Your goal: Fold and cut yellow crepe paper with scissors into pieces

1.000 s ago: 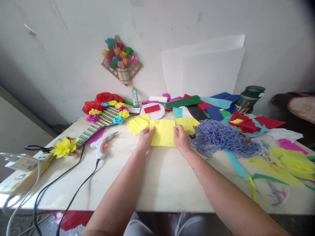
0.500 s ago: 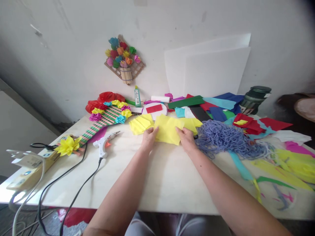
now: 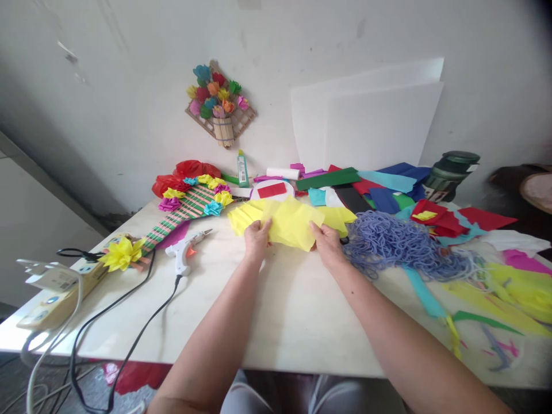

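Note:
A thin yellow crepe paper sheet (image 3: 290,223) is stretched between my two hands, a little above the table. My left hand (image 3: 257,238) pinches its left edge between thumb and fingers. At the opposite edge, my right hand (image 3: 328,244) grips it the same way. Behind the left hand lies a stack of yellow paper pieces (image 3: 242,215), partly covered by the sheet. Another yellow piece (image 3: 340,216) shows beyond the right hand, next to a heap of blue-purple yarn (image 3: 397,244).
On the left lie a white glue gun (image 3: 183,253) with its cord, a power strip (image 3: 56,305) and a flower-trimmed woven craft (image 3: 185,210). Coloured paper (image 3: 328,179), a glue bottle (image 3: 242,169) and a dark green-lidded bottle (image 3: 451,175) stand or lie at the back. Paper scraps (image 3: 487,299) cover the right side.
My left hand has shifted slightly left and up, and the yellow sheet now reaches over part of the stack on the left. My right hand stays nearly in place, still pinching.

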`<action>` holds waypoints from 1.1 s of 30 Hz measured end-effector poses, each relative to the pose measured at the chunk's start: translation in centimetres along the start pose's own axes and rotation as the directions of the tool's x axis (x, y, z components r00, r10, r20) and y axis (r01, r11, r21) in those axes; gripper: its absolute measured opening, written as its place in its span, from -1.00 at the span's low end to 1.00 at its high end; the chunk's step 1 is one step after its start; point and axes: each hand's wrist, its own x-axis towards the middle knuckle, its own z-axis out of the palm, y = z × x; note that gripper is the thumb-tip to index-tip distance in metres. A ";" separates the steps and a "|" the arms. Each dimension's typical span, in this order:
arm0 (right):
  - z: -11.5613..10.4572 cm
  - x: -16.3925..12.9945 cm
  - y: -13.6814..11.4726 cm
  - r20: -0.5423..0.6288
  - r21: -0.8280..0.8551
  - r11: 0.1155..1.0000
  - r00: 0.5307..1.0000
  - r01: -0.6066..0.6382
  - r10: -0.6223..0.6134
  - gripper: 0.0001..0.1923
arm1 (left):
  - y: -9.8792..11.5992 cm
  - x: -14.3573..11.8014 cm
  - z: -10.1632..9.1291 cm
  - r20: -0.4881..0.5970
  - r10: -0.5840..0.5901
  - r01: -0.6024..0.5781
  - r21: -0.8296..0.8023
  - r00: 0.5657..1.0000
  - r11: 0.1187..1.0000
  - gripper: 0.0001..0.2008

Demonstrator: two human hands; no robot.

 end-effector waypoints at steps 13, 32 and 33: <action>0.0 0.0 0.3 -0.009 -0.016 1.000 1.000 0.006 -0.006 -0.65 | -1.3 4.1 -4.9 -0.447 -0.056 -0.018 -0.158 0.893 0.987 -0.71; 0.1 0.0 0.4 0.066 0.023 0.999 0.998 -0.025 0.024 -0.68 | 1.6 0.4 -1.6 -0.104 0.426 -0.283 0.603 0.899 0.746 -0.57; 0.2 -0.1 0.3 0.085 0.022 0.999 0.996 -0.030 0.028 -0.68 | 1.3 0.4 -1.2 -0.019 0.384 -0.319 0.518 0.923 0.793 -0.56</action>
